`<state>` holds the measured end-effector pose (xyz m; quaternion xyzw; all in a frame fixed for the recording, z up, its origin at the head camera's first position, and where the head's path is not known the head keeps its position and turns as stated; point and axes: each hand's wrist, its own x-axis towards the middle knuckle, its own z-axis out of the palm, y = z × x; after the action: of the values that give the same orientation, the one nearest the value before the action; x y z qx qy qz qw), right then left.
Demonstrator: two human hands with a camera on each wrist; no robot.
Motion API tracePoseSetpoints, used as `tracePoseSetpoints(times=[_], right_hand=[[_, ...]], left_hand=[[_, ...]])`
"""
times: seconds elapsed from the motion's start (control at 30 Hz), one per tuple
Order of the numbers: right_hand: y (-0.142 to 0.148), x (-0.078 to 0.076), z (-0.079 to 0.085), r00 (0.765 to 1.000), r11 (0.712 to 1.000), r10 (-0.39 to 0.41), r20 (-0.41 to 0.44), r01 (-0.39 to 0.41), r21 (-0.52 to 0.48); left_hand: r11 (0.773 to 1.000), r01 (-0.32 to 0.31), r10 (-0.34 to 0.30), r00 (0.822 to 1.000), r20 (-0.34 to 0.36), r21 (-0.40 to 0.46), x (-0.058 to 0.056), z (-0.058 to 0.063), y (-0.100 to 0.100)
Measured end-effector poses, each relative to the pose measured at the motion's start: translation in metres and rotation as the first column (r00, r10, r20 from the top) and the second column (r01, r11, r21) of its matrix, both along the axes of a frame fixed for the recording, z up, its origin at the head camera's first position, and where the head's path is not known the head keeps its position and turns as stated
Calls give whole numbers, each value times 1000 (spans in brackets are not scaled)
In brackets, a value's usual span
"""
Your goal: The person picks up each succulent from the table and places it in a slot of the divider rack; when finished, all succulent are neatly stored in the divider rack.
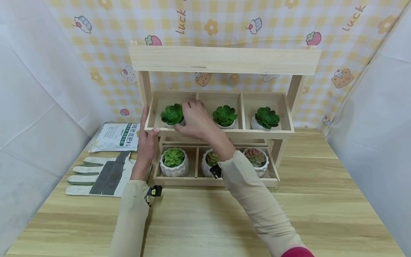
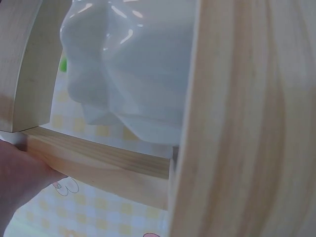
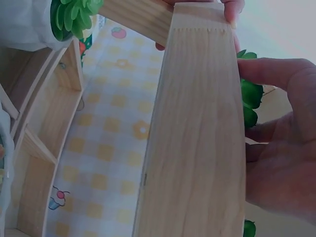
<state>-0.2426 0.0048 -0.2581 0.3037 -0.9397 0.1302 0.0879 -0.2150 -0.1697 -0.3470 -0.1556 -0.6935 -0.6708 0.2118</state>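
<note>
A two-tier wooden plant shelf stands on the table. At the upper tray's left end, my left hand grips the wood, thumb over the front rim and fingers along the side. My right hand reaches into the upper tray and holds the right side of a dark green potted succulent in the left compartment; the tray's front board hides most of its pot. Similar succulents sit in the middle and right compartments. The left wrist view shows a white faceted pot in the lower tier.
The lower tray holds a light green succulent, a middle one partly behind the right wrist, and a reddish one. On the left lie a white printed bag and a grey-white work glove. A patterned cloth hangs behind.
</note>
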Motion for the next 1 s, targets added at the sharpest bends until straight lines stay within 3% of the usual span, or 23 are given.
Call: tracePoseSetpoints(times=[0.3,0.5,0.67,0.8,0.9,1.0], right_hand=[[2,2,1,999,1000,-11,38,11,-3],[15,12,4,996,989,83,19,-80,-121],[54,37,10,984,943,169,-53,-177,-283],[95,59,0,952,862,219,-212,-291,-414],[124,72,-8,928,812,202,-312,-337,-476],[150,82,-10,917,791,131,-378,-326,-517]], left_hand=[[1000,-3,2,1000,-13,-17,2,3,2],[1000,4,-4,1000,-8,-4,2,2,1],[1000,-4,4,1000,-3,-1,1,2,3],[1000,-16,16,1000,0,-17,3,0,4],[1000,-13,13,1000,-6,-21,4,0,4],[1000,-13,13,1000,-17,-10,4,0,3]])
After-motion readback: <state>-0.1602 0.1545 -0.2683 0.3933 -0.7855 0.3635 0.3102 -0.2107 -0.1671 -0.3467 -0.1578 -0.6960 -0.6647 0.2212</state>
